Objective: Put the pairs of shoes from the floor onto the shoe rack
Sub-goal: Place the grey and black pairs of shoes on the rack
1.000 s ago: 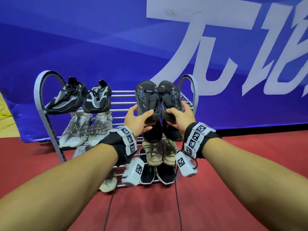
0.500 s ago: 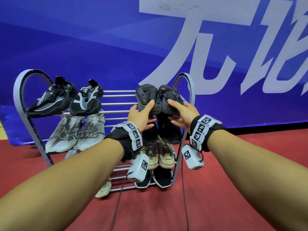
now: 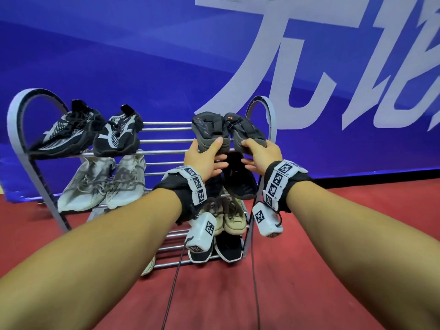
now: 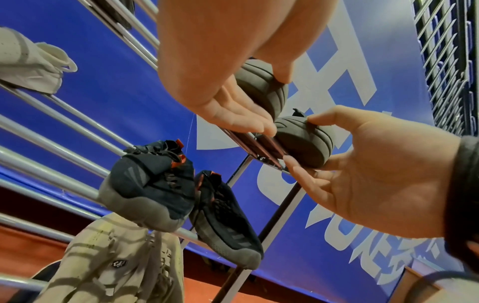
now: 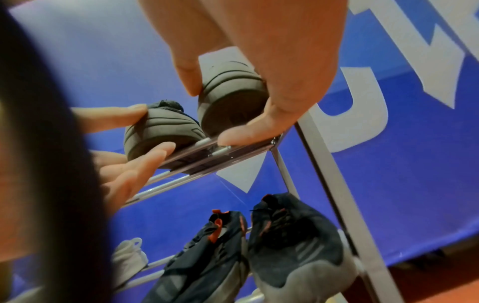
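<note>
Step in hand: the person is setting a dark pair of shoes (image 3: 227, 131) on the top tier of the shoe rack (image 3: 166, 152), at its right end beside the arched side frame (image 3: 269, 110).
Left hand: the left hand (image 3: 204, 160) has its thumb laid over the heel of the left shoe (image 3: 209, 129), with the fingers (image 4: 241, 114) held straight and together beneath the sole — a light pinch on the heel, not a full wrap.
Right hand: the right hand (image 3: 263, 158) pinches the heel of the right shoe (image 3: 247, 132) between thumb and fingers (image 5: 249, 131).
Where the pair lies: the wrist views show both heels (image 4: 303, 139) jutting over the near rail, the soles lying across the bars; how far the toes reach back cannot be told.
Main risk: the tier looks sloped toward the near side, so heels this far past the front rail could slide off once both hands let go.
Cause: releasing before the soles settle on several bars, or a drag from the withdrawing fingers.
Second risk: a shoe falling from here would land on the dark orange-tabbed pair (image 4: 181, 196) on the tier below — it could knock them loose.
Third risk: the two shoes touch along their inner sides, so a nudge to one may shift the other toward the frame.
Other shoes: a black-and-white knit pair (image 3: 85, 132) sits at the left end of the top tier, well apart, and unlikely to be disturbed.
Floor: no shoes show on the visible red floor (image 3: 214, 294), so the task looks close to finished.
</note>
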A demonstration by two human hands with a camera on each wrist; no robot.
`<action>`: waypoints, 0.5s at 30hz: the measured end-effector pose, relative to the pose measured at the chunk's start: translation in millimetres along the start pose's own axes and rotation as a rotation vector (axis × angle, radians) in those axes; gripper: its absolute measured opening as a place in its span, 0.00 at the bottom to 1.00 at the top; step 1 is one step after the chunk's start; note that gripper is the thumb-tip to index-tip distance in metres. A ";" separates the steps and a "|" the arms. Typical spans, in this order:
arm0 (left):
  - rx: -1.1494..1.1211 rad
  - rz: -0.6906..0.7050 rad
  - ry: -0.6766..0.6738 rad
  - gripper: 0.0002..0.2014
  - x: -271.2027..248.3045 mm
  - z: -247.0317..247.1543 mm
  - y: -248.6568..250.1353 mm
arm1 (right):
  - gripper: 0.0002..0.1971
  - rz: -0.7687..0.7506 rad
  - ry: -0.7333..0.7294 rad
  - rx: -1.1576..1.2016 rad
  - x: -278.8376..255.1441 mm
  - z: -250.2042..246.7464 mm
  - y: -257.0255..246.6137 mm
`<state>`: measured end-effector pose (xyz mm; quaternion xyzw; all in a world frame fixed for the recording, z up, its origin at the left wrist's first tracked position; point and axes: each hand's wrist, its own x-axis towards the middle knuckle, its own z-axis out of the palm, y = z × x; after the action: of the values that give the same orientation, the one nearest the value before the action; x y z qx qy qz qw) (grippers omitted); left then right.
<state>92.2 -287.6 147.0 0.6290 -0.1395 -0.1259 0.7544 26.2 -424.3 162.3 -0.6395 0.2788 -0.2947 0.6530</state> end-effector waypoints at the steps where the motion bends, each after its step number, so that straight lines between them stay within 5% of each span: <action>1: 0.006 -0.005 -0.001 0.19 0.1 1.4 0.0 | 0.16 0.013 -0.007 -0.026 -0.6 -1.0 -0.6; 5: 0.016 0.002 0.028 0.21 1.2 4.0 1.2 | 0.22 0.064 -0.029 -0.069 -2.3 0.0 -6.1; 15: -0.035 0.088 0.130 0.20 -0.7 12.2 -9.4 | 0.18 0.004 0.015 -0.063 1.8 3.6 -1.3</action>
<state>86.9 -300.2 139.8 0.6157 -0.1156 -0.0541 0.7776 30.0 -423.2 163.8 -0.6570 0.2939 -0.2894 0.6310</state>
